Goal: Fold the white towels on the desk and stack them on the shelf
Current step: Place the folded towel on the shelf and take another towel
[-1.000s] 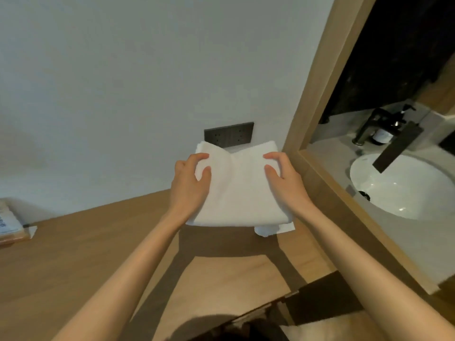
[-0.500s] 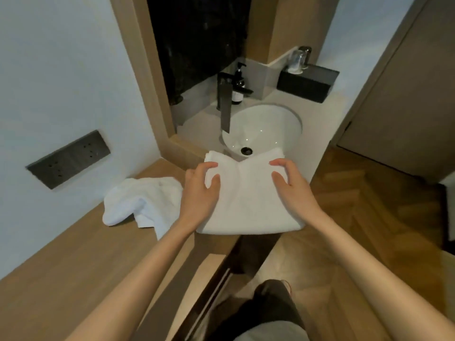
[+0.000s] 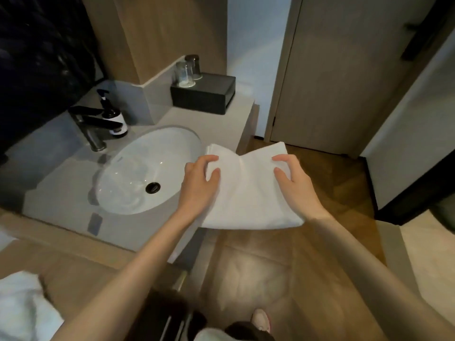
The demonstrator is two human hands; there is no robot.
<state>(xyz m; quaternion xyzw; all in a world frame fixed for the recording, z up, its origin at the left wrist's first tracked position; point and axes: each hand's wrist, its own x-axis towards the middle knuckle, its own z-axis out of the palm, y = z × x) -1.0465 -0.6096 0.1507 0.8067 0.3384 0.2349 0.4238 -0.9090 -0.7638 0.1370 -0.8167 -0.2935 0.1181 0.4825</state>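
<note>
A folded white towel [image 3: 248, 193] is held flat in the air, over the wooden floor just right of the sink counter. My left hand [image 3: 200, 185] grips its left edge, thumb on top. My right hand [image 3: 296, 183] grips its right edge the same way. A second, unfolded white towel [image 3: 22, 308] lies crumpled on the wooden desk [image 3: 81, 274] at the bottom left. No shelf is clearly in view.
A white sink basin [image 3: 138, 178] with a dark faucet [image 3: 93, 124] and a soap pump bottle [image 3: 114, 116] sits left of the towel. A black box [image 3: 204, 94] with two glasses [image 3: 188, 70] stands at the counter's back. A closed door [image 3: 332, 75] is ahead.
I have turned right with the folded towel, from the desk and wall socket past the sink. The towel is now over the floor, and the unfolded towel has slid to the bottom left.
</note>
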